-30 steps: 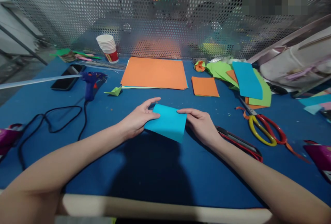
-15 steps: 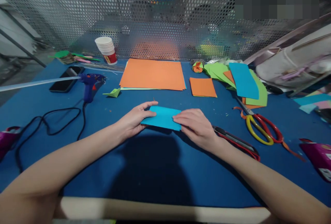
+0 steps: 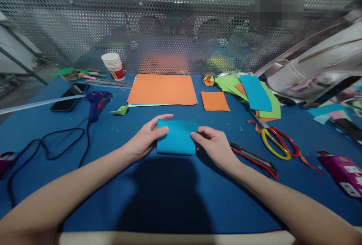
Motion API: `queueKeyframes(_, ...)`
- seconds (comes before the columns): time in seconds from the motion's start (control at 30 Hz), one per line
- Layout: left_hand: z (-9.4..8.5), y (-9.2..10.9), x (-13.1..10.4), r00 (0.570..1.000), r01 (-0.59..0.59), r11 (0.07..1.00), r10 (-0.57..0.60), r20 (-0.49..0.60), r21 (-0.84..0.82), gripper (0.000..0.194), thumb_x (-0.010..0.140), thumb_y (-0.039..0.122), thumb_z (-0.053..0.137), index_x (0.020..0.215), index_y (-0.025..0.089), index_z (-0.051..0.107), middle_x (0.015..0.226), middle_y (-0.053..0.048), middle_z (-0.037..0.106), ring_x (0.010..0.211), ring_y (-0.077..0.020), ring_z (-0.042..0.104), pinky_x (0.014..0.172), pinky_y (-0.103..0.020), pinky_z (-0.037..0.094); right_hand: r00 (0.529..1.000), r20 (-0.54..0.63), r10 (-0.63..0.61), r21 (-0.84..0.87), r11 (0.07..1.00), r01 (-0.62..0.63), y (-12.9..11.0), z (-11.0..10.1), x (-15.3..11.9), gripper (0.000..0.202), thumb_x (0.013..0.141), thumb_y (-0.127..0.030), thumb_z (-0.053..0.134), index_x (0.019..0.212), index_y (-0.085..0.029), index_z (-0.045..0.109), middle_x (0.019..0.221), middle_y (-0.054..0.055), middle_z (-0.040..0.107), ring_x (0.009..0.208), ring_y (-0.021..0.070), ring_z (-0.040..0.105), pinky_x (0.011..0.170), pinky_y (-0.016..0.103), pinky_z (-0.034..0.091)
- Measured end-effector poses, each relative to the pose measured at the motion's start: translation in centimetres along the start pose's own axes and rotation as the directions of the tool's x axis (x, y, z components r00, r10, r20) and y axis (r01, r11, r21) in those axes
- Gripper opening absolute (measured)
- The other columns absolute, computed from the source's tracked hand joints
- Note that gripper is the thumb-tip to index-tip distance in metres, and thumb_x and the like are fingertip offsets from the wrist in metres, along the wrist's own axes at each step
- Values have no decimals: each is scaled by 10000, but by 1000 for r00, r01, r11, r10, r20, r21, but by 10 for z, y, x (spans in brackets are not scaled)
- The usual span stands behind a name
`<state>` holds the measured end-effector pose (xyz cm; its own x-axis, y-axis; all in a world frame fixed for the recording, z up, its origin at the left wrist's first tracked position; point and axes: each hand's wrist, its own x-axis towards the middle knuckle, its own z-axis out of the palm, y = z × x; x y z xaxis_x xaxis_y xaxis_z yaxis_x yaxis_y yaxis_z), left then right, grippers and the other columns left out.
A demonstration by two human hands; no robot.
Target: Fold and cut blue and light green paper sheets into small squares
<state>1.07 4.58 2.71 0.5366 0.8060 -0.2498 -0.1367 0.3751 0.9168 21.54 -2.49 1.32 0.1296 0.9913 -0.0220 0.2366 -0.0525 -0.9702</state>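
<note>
A folded piece of blue paper (image 3: 178, 139) is held up between my two hands over the front middle of the table. My left hand (image 3: 148, 133) grips its left edge, thumb on the near face and the other fingers behind. On the opposite side, my right hand (image 3: 213, 143) pinches the right edge with the thumb in front; its fingertips are partly hidden behind the sheet. Beyond the paper lie a stack of large orange sheets (image 3: 162, 89) and a smaller pile of orange squares (image 3: 215, 101). A small folded green paper piece (image 3: 121, 110) rests left of the stack.
Scissors (image 3: 275, 141) and a box cutter (image 3: 254, 158) lie to the right, near green and blue paper offcuts (image 3: 257, 93). At left are a blue glue gun (image 3: 94, 103) with a looping cord, a phone (image 3: 69, 98) and stacked paper cups (image 3: 113, 66). A bag (image 3: 311, 69) stands at right.
The blue paper has tilted up so that its broad face is towards me. My right hand has turned from fingers on top to a thumb pinch at the edge. The view has shifted slightly.
</note>
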Motion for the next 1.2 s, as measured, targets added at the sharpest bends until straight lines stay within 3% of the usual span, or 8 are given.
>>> queueKeyframes(0.17,4,-10,-4,995,10,977,12,-102,213,641,625,365,853,1192,210,599,977,-42,674,795,-190,640,677,-281,520,1000,13,18,15,1000,-19,3,3,0,356,778,-516,651,625,-212,549,542,-26,498,524,129,488,522,269,389)
queueKeyframes(0.27,3,-13,-2,990,-8,983,33,-134,185,562,639,383,837,1113,194,604,908,-25,672,808,-192,635,700,-290,527,1000,-5,-7,2,1000,7,3,2,1,300,776,-485,659,674,-210,597,603,-13,550,571,138,513,549,275,431)
queueKeyframes(0.37,2,-16,-1,987,-9,989,33,-160,146,533,633,390,836,1065,189,597,898,-19,674,817,-190,632,712,-292,524,998,-37,-48,41,998,50,6,2,2,273,761,-446,686,899,-212,666,751,20,654,673,164,585,608,294,489)
queueKeyframes(0.5,2,-19,-1,984,-9,988,37,-176,156,513,633,398,824,1046,191,602,877,-7,666,793,-175,619,692,-271,512,982,-72,-174,0,985,175,10,0,2,322,803,-379,669,1087,-230,640,833,34,677,675,157,606,607,293,518)
queueKeyframes(0.7,7,-17,-5,981,-38,963,87,-173,265,545,624,435,802,1062,175,609,1071,-59,665,946,-226,637,746,-290,518,899,-21,-438,-267,869,417,10,-6,3,181,884,-280,606,1023,-230,710,930,51,735,740,168,654,715,317,559)
queueKeyframes(0.8,9,-15,-8,983,-55,949,107,-152,310,552,654,445,767,1090,160,587,1024,-67,678,943,-230,643,743,-290,523,870,-8,-493,-305,830,467,9,-7,3,186,896,-247,599,1044,-211,705,941,53,744,739,160,664,713,297,565)
queueKeyframes(0.93,10,-13,-10,979,-112,919,167,-117,378,465,700,412,728,1061,156,587,995,-58,672,903,-202,641,724,-266,521,865,-8,-502,-330,818,471,8,-8,2,184,891,-238,601,1048,-209,694,914,44,742,723,155,664,703,286,563)
queueKeyframes(1.2,9,-13,-13,970,-152,855,225,-91,496,350,753,390,671,1007,159,603,875,-20,639,759,-152,602,637,-235,480,917,-15,-398,-319,871,373,3,-9,0,153,866,-308,608,967,-208,666,763,16,680,661,153,628,630,276,526)
